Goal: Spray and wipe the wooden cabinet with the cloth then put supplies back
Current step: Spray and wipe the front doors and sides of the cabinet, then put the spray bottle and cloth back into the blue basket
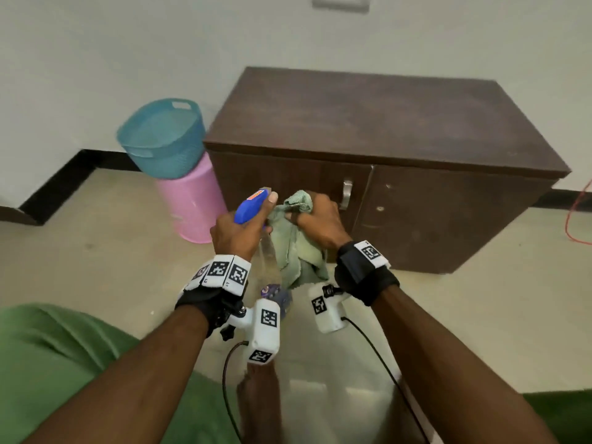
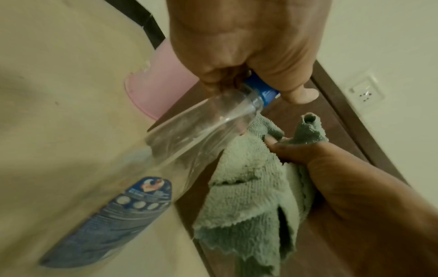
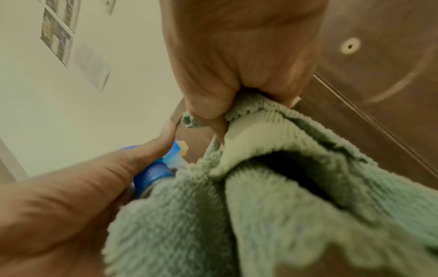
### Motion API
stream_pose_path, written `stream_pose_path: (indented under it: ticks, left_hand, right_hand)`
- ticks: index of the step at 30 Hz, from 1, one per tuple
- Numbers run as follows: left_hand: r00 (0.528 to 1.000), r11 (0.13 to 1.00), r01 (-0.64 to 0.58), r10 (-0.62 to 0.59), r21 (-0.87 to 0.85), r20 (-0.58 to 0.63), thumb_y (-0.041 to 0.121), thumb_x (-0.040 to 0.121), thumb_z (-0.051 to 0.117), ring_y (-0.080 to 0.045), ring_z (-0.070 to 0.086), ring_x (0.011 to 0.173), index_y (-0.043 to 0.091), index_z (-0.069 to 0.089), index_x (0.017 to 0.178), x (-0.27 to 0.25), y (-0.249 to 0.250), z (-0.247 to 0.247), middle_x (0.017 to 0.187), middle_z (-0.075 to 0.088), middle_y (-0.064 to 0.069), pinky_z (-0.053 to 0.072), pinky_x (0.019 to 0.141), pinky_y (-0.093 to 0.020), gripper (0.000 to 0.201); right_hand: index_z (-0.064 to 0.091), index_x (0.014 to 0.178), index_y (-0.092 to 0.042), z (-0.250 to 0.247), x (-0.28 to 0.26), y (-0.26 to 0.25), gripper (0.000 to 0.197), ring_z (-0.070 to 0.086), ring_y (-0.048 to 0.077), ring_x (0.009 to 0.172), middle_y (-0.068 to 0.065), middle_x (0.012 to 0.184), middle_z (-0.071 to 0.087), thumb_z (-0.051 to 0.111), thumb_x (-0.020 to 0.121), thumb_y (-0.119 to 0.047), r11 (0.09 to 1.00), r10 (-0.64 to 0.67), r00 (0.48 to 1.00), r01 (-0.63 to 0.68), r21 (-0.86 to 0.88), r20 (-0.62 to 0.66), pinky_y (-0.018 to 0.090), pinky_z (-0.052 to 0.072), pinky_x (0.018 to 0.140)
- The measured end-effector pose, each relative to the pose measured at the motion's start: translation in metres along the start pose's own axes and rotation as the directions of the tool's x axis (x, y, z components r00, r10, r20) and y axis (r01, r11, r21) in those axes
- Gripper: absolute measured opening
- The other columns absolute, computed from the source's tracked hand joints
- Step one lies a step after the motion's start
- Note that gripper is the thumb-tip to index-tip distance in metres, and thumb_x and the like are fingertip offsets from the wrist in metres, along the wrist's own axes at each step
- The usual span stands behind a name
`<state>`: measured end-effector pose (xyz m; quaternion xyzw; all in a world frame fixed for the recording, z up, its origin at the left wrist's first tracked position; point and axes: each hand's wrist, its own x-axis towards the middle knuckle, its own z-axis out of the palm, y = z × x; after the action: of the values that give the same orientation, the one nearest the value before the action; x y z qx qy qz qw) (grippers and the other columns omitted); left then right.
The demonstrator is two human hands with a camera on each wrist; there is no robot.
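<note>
My left hand [image 1: 238,230] grips the spray bottle [image 2: 189,135] by its neck, thumb up along the blue head. My right hand [image 1: 317,219] clutches the green cloth [image 1: 296,248], which hangs down touching the bottle. Both are near the cabinet [image 1: 368,123] front, left of its handle [image 1: 346,193]. A basket [image 1: 163,139] sits on a pink bin [image 1: 192,203] at far left.

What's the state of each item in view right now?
spray bottle: gripped by left hand, looks near empty
green cloth: bunched, hanging from right hand
wooden cabinet: doors closed
blue basket: tilted atop pink bin
pink bin: upside down on floor
</note>
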<state>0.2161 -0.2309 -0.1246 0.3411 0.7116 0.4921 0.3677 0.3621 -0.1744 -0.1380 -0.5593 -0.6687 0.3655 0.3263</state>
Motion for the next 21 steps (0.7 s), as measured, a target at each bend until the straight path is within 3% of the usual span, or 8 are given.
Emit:
stream_pose_path:
  ticks: [3,6,7,10,13,15,18,21]
  left_hand:
    - [1.0,0.999,-0.026,0.025,-0.033,-0.012,0.092,0.037,0.078,-0.024,0.079,0.085,0.021,0.079,0.096,0.008,0.031,-0.037,0.085,0.081,-0.002,0.063,0.088,-0.045,0.092]
    - [0.993,0.986,-0.098,0.106,-0.133,0.048,0.061,0.064,0.089,-0.021,0.079,0.093,0.021,0.081,0.106,0.014,0.065,-0.072,0.099,0.082,-0.007,0.064,0.079,-0.032,0.059]
    - [0.987,0.977,-0.126,0.141,-0.172,0.076,0.053,0.07,0.088,-0.021,0.078,0.094,0.02,0.081,0.109,0.021,0.078,-0.084,0.102,0.081,-0.007,0.064,0.079,-0.03,0.052]
    - [0.959,0.955,-0.189,0.23,-0.23,0.164,0.055,0.071,0.076,-0.02,0.072,0.091,0.014,0.077,0.115,0.053,0.118,-0.118,0.103,0.079,-0.008,0.063,0.072,-0.023,0.06]
    - [0.912,0.941,-0.24,0.303,-0.239,0.277,0.057,0.075,0.066,-0.011,0.071,0.085,0.022,0.074,0.118,0.093,0.158,-0.143,0.095,0.078,0.001,0.059,0.071,-0.02,0.056]
    - [0.894,0.932,-0.256,0.329,-0.256,0.305,0.06,0.081,0.059,-0.008,0.069,0.08,0.027,0.073,0.119,0.119,0.175,-0.152,0.093,0.079,0.002,0.06,0.077,-0.021,0.052]
    - [0.906,0.933,-0.274,0.331,-0.234,0.262,0.054,0.099,0.048,-0.01,0.066,0.082,0.023,0.069,0.128,0.152,0.189,-0.161,0.101,0.078,-0.003,0.06,0.077,-0.021,0.047]
    - [0.912,0.934,-0.27,0.327,-0.236,0.249,0.058,0.091,0.061,-0.018,0.07,0.111,0.025,0.072,0.12,0.181,0.203,-0.176,0.116,0.077,-0.004,0.058,0.099,-0.035,0.045]
  right_hand:
    - [0.065,0.072,-0.028,0.0,0.004,-0.048,0.014,0.06,0.006,0.068,-0.011,0.071,0.067,0.069,0.078,-0.016,0.998,-0.003,0.993,-0.004,0.063,0.116,0.024,0.046,0.064]
    - [0.067,0.071,-0.018,0.007,0.014,-0.089,0.005,0.052,0.007,0.057,-0.009,0.062,0.061,0.065,0.075,-0.015,0.996,-0.057,0.982,0.043,0.08,0.182,0.026,0.043,0.058]
    - [0.068,0.074,-0.016,0.01,0.021,-0.106,0.005,0.053,0.008,0.058,-0.007,0.064,0.062,0.064,0.073,-0.017,0.993,-0.087,0.974,0.067,0.098,0.208,0.029,0.044,0.06]
    - [0.073,0.087,-0.013,0.016,0.043,-0.152,0.015,0.062,0.01,0.072,-0.004,0.079,0.07,0.07,0.076,-0.022,0.966,-0.187,0.925,0.112,0.233,0.332,0.032,0.05,0.073]
    - [0.072,0.106,-0.015,0.023,0.064,-0.198,0.025,0.069,0.012,0.1,-0.003,0.104,0.074,0.076,0.082,-0.018,0.912,-0.29,0.828,0.087,0.4,0.481,0.025,0.053,0.094]
    - [0.071,0.104,-0.018,0.04,0.085,-0.222,0.028,0.068,0.01,0.102,-0.005,0.104,0.074,0.08,0.078,-0.017,0.914,-0.338,0.79,0.146,0.378,0.512,0.027,0.053,0.097]
    - [0.073,0.094,-0.016,0.073,0.122,-0.242,0.038,0.071,0.015,0.09,0.001,0.093,0.076,0.087,0.064,-0.035,0.948,-0.303,0.867,0.23,0.222,0.396,0.041,0.057,0.089]
    - [0.073,0.083,-0.014,0.089,0.16,-0.257,0.039,0.072,0.016,0.077,0.003,0.081,0.075,0.086,0.059,-0.042,0.955,-0.287,0.926,0.257,0.146,0.246,0.039,0.06,0.075]
